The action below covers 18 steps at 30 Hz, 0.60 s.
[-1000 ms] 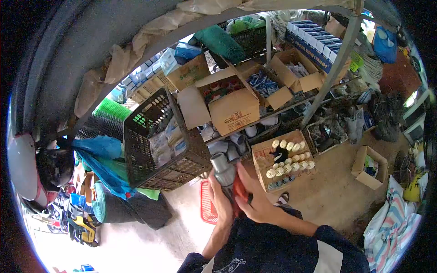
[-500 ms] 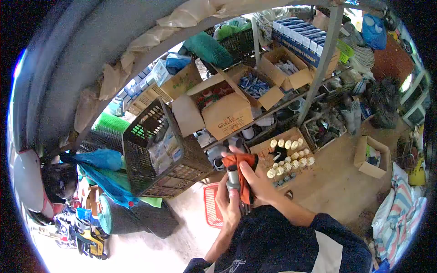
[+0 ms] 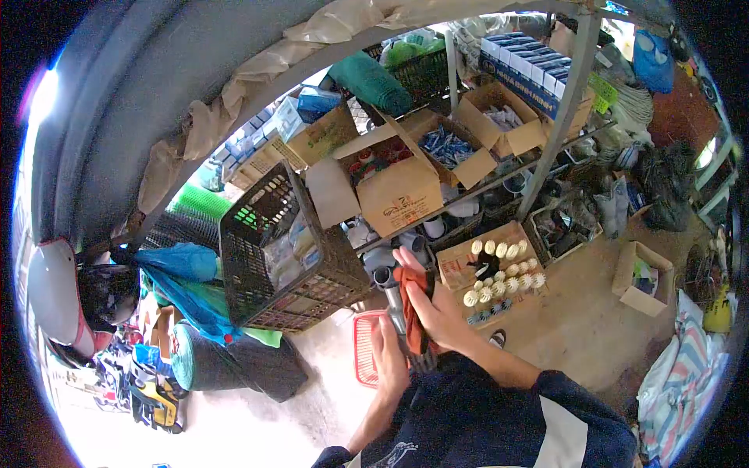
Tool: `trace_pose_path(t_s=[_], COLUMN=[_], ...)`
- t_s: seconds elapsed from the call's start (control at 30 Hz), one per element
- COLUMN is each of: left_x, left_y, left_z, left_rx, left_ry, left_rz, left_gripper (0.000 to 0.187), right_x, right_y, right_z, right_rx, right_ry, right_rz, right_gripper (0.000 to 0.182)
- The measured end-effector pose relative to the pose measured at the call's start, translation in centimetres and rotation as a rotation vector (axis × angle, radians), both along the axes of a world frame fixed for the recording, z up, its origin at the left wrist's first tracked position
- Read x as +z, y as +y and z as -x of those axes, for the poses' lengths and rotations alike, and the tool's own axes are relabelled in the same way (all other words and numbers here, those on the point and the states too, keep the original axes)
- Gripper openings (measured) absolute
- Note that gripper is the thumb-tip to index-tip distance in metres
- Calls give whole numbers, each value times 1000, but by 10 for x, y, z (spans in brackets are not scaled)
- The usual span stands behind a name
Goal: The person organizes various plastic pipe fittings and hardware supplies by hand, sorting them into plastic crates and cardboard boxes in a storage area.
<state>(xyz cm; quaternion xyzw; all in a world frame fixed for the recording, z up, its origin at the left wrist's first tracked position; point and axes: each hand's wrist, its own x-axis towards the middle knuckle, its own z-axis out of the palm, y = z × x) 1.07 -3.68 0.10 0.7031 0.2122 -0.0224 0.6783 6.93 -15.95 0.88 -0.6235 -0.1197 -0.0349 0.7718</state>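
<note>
My right hand is clamped on a red cloth, the fingers and thumb pressing its folds along the side of a grey pipe. The pipe is up in front of my chest, above the floor, tilted, its round open end pointing away from me. My left hand is just beside the pipe's lower part, palm turned toward it, fingers raised; I cannot tell whether they press on it. Below my left hand a red basket sits on the floor, partly hidden by that hand. Beyond my right hand lies a sheet of cardboard, with cream pieces in rows across it and small grey pieces along its edge nearest me. A black crate stands tilted to the left of the pipe, and an open carton rests at the shelf's front edge, farther off.
</note>
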Motion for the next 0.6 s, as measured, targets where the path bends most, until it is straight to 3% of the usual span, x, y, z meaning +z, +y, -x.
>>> trace_pose_path(t_s=[0.03,0.1,0.2,0.23,0.3,0.4,0.47,0.53,0.57,0.6], left_x=[-31,-16,-8,-5,7,30,12,6,-1,-10], left_y=[-2,8,17,20,28,25,22,26,18,13], left_z=[0,2,-16,-21,-32,-31,-21,-9,-2,5], left_rx=[137,-75,-84,-38,138,161,54,-90,-95,-113], left_ry=[-64,-228,-404,-375,-215,-174,-330,-230,-235,-231], left_rz=[151,-272,-568,-541,-153,-21,-65,-54,149,344], left_gripper=[47,47,50,51,54,56,49,49,50,52], right_x=[-6,-3,-13,-15,-10,-16,-13,3,5,18], right_y=[0,10,21,23,21,25,22,15,20,15], right_z=[-2,14,35,44,53,59,46,28,20,12], right_rx=[23,23,35,9,83,128,79,31,-2,-77], right_ry=[-14,25,-25,-88,-134,-110,-176,-258,-117,-88], right_rz=[60,40,172,260,365,353,417,434,273,302], right_gripper=[59,61,65,67,70,70,67,65,60,56])
